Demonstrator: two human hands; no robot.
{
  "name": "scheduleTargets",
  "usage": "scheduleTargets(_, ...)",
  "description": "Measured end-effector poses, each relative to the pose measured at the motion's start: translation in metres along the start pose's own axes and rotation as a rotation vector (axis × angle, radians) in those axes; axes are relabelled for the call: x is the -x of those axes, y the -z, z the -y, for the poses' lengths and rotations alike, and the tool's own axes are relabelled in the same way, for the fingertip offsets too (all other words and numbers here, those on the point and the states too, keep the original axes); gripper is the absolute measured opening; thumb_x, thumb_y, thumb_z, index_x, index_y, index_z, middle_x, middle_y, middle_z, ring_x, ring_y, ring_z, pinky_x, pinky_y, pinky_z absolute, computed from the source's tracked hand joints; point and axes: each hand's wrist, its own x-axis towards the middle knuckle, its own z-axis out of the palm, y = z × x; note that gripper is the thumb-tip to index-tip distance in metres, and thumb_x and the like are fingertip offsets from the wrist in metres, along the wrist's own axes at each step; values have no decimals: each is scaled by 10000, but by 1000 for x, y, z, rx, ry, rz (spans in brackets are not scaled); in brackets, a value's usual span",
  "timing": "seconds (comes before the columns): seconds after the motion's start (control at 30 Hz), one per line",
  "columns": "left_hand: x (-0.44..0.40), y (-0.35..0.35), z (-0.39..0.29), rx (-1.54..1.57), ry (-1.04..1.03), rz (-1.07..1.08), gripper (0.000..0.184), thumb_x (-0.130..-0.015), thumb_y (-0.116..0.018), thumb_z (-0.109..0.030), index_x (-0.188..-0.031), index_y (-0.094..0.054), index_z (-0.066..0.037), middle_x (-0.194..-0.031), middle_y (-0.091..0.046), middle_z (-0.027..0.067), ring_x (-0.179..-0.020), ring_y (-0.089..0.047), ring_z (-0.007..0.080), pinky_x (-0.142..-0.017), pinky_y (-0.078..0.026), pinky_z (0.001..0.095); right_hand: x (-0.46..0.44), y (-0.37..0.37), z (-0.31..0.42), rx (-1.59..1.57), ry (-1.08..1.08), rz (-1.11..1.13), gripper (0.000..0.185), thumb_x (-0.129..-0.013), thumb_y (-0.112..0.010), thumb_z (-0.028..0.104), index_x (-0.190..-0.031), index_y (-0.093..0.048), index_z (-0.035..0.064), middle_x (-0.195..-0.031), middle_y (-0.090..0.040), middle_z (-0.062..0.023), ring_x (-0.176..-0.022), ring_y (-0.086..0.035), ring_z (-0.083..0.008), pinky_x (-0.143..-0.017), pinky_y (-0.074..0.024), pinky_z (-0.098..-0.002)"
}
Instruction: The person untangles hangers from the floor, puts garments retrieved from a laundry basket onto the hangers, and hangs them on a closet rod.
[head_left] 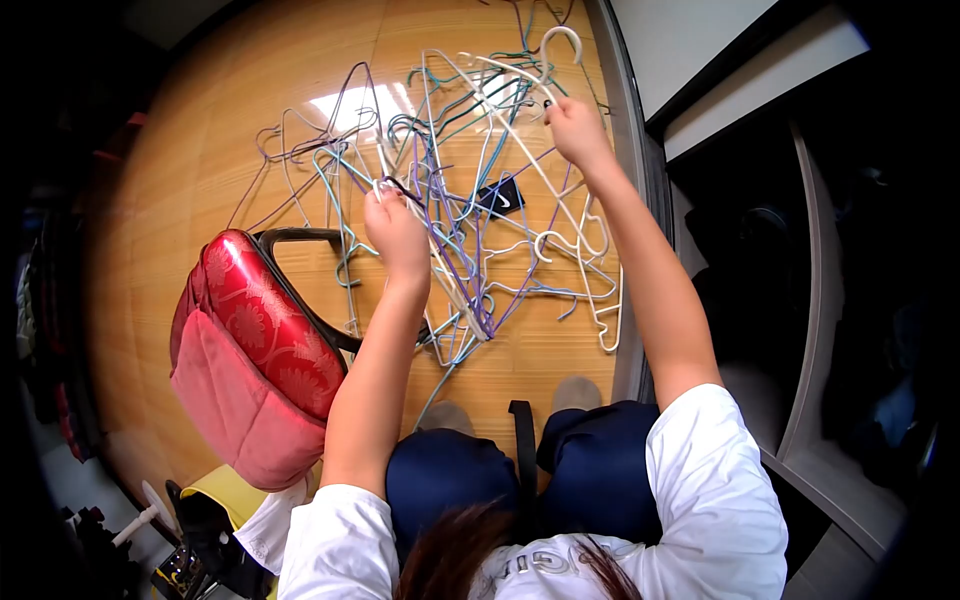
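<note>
Left hand closed around hangers, right hand gripping a white hanger, tangled hangers toward right edge of wooden floor.

Red patterned chair, wooden floor.

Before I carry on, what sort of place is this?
Probably a room at home, perhaps a bedroom or dressing area: a tangle of hangers over a wood-look floor, a red padded seat and an open cabinet alongside.

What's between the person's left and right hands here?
In the head view, tangled hangers and a small black item with a white mark lie between them.
</note>
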Motion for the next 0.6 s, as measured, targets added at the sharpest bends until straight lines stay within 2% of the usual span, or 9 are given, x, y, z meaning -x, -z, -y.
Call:
scheduleTargets(0.07,3,-3,9,-87,-60,-52,217,-861,-368,-160,-725,-444,-9,-586,-427,44,-511,-374,124,-490,-313,289,1,-13,2,31,18,35,270,-775,-406,217,-768,-564,-2,-764,-571,-213,-747,-547,-355,-701,-426,-410)
scheduleTargets(0.17,-1,4,26,-24,78,-86,216,-876,-352,-160,-719,-448,-47,-588,-387,-23,-527,-334,54,-476,-275,229,3,-30,0,56,65,107,278,-765,-400,210,-768,-573,-8,-745,-573,-212,-730,-548,-357,-686,-429,-412)
scheduleTargets(0.2,0,3,16,181,122,-67,196,-876,-344,-145,-728,-433,-53,-601,-384,-24,-533,-334,48,-485,-275,216,4,-35,0,59,61,143,279,-763,-400,210,-769,-575,-8,-739,-573,-212,-724,-549,-357,-682,-431,-413)
scheduleTargets(0.3,-3,-3,6,406,48,-69,196,-884,-334,-134,-729,-412,-44,-587,-367,-24,-535,-326,55,-488,-277,223,13,-50,-4,33,33,204,278,-760,-405,213,-774,-580,-2,-726,-574,-209,-708,-554,-357,-666,-435,-421)
scheduleTargets(0.33,-3,0,6,373,-4,-15,195,-880,-345,-132,-720,-412,-43,-594,-373,-23,-539,-328,57,-493,-283,220,16,-58,-8,40,26,217,277,-761,-406,214,-774,-581,0,-728,-575,-208,-710,-555,-356,-666,-435,-422)
scheduleTargets(0.47,1,0,14,176,-63,-20,198,-873,-361,-137,-713,-425,-40,-608,-394,-19,-547,-340,59,-500,-295,215,37,-95,-22,43,75,155,278,-777,-410,238,-841,-574,23,-763,-579,-199,-726,-553,-360,-662,-431,-440)
scheduleTargets(0.57,-4,4,36,185,38,27,209,-874,-365,-159,-714,-433,-42,-590,-387,-18,-527,-339,65,-491,-296,220,50,-113,-20,-31,69,184,269,-789,-397,244,-838,-552,30,-750,-577,-196,-716,-551,-364,-646,-430,-448)
scheduleTargets(0.6,-7,9,32,245,189,76,228,-875,-373,-190,-720,-451,-43,-587,-425,-6,-516,-390,85,-503,-335,231,58,-118,-16,-60,58,206,264,-793,-392,245,-831,-543,32,-744,-577,-195,-711,-551,-364,-640,-429,-452)
